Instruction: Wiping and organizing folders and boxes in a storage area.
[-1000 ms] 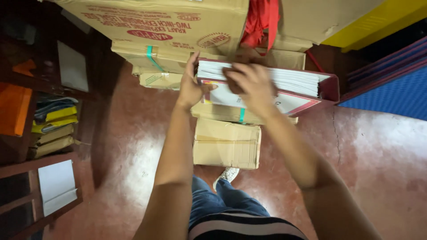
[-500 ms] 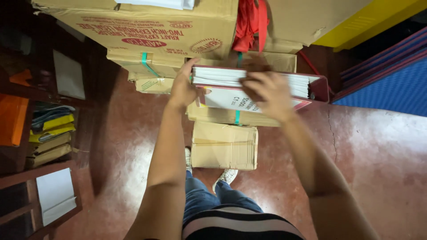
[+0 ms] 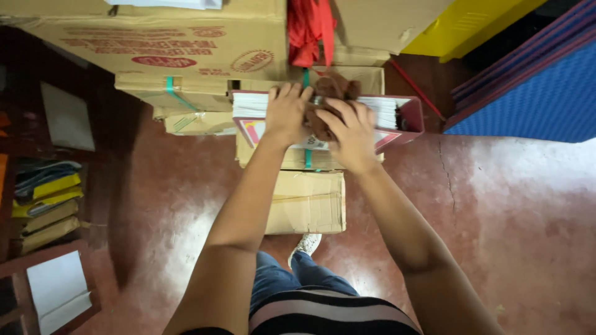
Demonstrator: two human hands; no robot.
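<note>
While both hands (image 3: 323, 124) grip brown cloth (image 3: 329, 93) with closed fingers over binder (image 3: 397, 115), cardboard boxes (image 3: 307, 201) sit on red floor (image 3: 496, 205).

A single view is given, taken from a camera worn on the head. The scene is looked down upon steeply, past both forearms to the red floor (image 3: 509, 205), with stacked cardboard boxes (image 3: 186, 43) seen close ahead.
</note>
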